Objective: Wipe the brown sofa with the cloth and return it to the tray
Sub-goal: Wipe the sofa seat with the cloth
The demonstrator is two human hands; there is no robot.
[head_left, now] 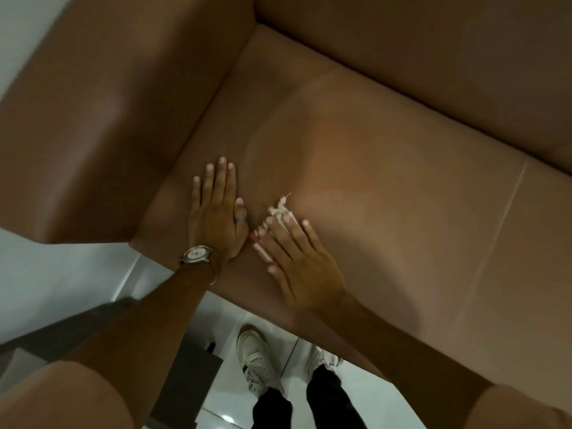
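Note:
The brown sofa (387, 187) fills most of the head view, its seat cushion below me. My left hand (216, 215), with a wristwatch, lies flat and empty on the seat near the left armrest (102, 119). Just to its right, my right hand (291, 252) presses a pale frayed cloth (278, 210) against the cushion. Only a small tuft of the cloth shows past the fingertips; the remainder is hidden under the hand. No tray is in view.
White tiled floor (62, 274) shows at the left and below the seat's front edge. My white shoes (257, 357) stand close to the sofa. A dark low piece of furniture (182, 376) sits at the lower left.

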